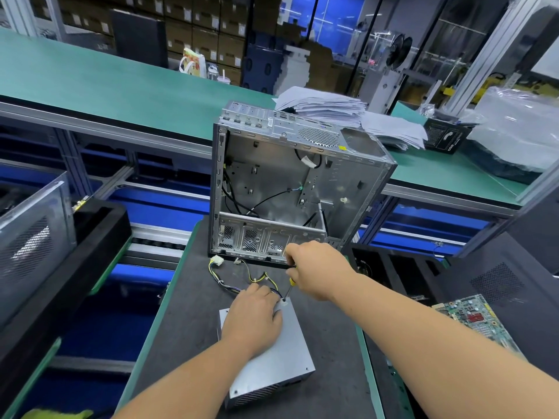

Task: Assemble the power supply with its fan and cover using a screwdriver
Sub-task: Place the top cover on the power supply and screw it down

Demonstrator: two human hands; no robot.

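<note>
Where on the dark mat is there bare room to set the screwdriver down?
Bare mat lies left of the power supply, and a strip between it and the mat's right edge. Crowded: cables between supply and computer case, under both hands.

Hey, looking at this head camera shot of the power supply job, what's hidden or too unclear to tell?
- Screw under the yellow-and-black screwdriver tip: too small in the head view.
- Far part of the grey metal power supply cover: hidden by the left hand resting on it.
- Screwdriver handle: mostly hidden by the gripping right hand.
- Fan: not visible; the cover hides the inside.
- Green circuit board: components too small to make out.
</note>
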